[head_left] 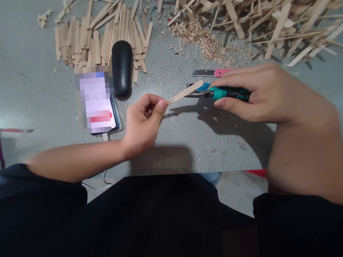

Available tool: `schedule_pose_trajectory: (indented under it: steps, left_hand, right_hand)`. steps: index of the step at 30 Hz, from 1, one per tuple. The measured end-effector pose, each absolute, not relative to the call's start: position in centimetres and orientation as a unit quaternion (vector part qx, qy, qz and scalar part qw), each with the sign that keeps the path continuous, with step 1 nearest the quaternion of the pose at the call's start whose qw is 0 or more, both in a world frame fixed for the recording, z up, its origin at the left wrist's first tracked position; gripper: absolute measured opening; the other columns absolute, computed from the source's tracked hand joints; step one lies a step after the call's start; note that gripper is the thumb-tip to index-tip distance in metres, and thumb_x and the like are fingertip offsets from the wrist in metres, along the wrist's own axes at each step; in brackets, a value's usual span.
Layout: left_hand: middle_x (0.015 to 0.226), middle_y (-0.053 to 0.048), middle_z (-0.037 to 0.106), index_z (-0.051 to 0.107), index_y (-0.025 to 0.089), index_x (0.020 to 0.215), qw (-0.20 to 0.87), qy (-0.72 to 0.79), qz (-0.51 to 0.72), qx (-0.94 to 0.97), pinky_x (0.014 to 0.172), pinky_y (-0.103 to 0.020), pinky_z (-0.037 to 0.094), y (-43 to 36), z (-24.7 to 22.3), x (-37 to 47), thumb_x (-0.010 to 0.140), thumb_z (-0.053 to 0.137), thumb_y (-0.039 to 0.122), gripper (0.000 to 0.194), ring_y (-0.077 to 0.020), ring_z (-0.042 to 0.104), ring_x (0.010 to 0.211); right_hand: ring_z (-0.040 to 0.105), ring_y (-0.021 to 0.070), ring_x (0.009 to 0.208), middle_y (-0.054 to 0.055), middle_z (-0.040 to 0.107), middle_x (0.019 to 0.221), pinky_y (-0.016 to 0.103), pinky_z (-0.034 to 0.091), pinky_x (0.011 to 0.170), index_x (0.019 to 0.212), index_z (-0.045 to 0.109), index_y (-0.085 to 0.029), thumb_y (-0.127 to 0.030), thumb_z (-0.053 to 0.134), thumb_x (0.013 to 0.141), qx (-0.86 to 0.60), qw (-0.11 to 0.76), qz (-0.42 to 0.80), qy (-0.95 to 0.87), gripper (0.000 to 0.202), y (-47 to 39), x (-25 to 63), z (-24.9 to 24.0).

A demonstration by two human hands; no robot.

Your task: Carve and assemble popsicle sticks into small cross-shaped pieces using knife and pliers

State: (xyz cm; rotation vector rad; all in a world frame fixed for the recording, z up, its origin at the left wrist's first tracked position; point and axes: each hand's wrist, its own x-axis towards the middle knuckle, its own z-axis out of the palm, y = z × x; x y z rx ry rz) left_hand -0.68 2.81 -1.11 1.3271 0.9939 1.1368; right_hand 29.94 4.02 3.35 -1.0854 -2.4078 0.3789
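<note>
Pinched between the thumb and fingers of my left hand (147, 118) is a wooden craft stick (186, 91), its rounded free end pointing up and to the right. My right hand (263, 89) is closed around a pair of pliers (218, 93) with black and teal handles. The metal jaws lie right at the stick, but I cannot tell whether they touch it. Just behind the pliers rests a pink utility knife (219, 73), partly covered by my right hand. A small blue piece (203, 87) shows beside the jaws.
A phone (95, 103) with a cable and a black case (122, 69) lie left of my hands. Behind them are rows of craft sticks (75, 41). A large loose stick pile (269, 14) and wood shavings (197, 39) cover the back right. The table's front edge is near my body.
</note>
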Motion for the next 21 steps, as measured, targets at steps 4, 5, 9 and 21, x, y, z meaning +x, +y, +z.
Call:
schedule_pose_trajectory:
  steps: [4,5,9,21]
  left_hand:
    - [0.063,0.004,0.052,0.073,0.022,0.086,0.545,0.408,0.473,0.559,0.051,-0.024,0.035,2.9,-1.1,-0.8,0.105,0.081,0.069,0.052,-0.0096,0.043,0.056]
    - [0.063,0.004,0.053,0.073,0.022,0.085,0.547,0.404,0.472,0.561,0.051,-0.024,0.036,2.9,-1.0,-0.8,0.105,0.082,0.068,0.051,-0.0095,0.043,0.056]
    - [0.064,0.005,0.053,0.074,0.021,0.087,0.554,0.391,0.475,0.560,0.051,-0.024,0.036,3.0,-1.1,-0.8,0.107,0.079,0.067,0.050,-0.0091,0.044,0.055]
    - [0.070,0.002,0.061,0.076,0.021,0.084,0.563,0.375,0.479,0.559,0.062,-0.026,0.047,3.0,-1.3,-0.7,0.105,0.082,0.065,0.050,-0.0104,0.051,0.064]
  right_hand:
    - [0.078,0.0266,0.078,0.004,0.083,0.088,0.050,0.068,0.099,0.117,0.085,-0.028,-0.048,0.073,0.112,-0.365,0.256,0.169,-0.879,0.024,4.3,29.8,3.3]
    - [0.077,0.0251,0.077,0.003,0.084,0.089,0.052,0.067,0.106,0.118,0.085,-0.029,-0.049,0.074,0.113,-0.358,0.260,0.177,-0.879,0.024,4.3,29.8,3.4]
    - [0.077,0.0264,0.084,0.005,0.085,0.096,0.051,0.066,0.101,0.119,0.083,-0.028,-0.046,0.074,0.113,-0.350,0.246,0.192,-0.883,0.022,4.3,29.5,3.8]
    - [0.075,0.0271,0.078,0.003,0.083,0.095,0.048,0.061,0.078,0.112,0.081,-0.034,-0.066,0.064,0.116,-0.375,0.196,0.233,-0.876,0.036,4.0,29.0,5.3]
